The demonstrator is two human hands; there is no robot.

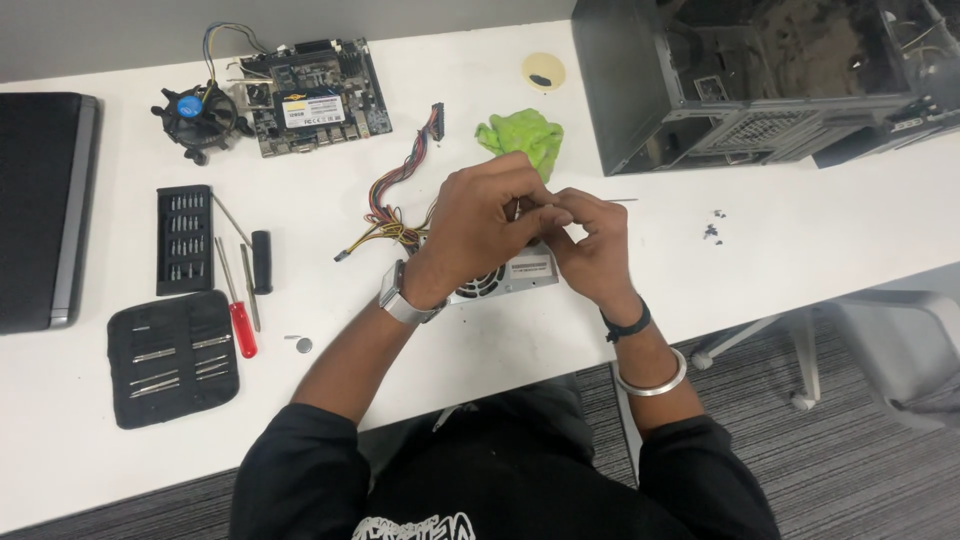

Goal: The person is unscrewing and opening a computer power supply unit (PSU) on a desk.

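Both hands over the power supply (500, 272) near the table (820, 240) edge
Left hand (475, 225) and right hand (590, 245) fingers pinched together above it, contents hidden; bare table beyond the right hand.

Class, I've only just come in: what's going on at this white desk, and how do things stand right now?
A person has both hands over a metal power supply unit on the white table. The left hand and right hand meet above it, pinching something too small to identify. Its coloured cables trail away. A motherboard, an open computer case, a green cloth and screwdriver kits lie around.
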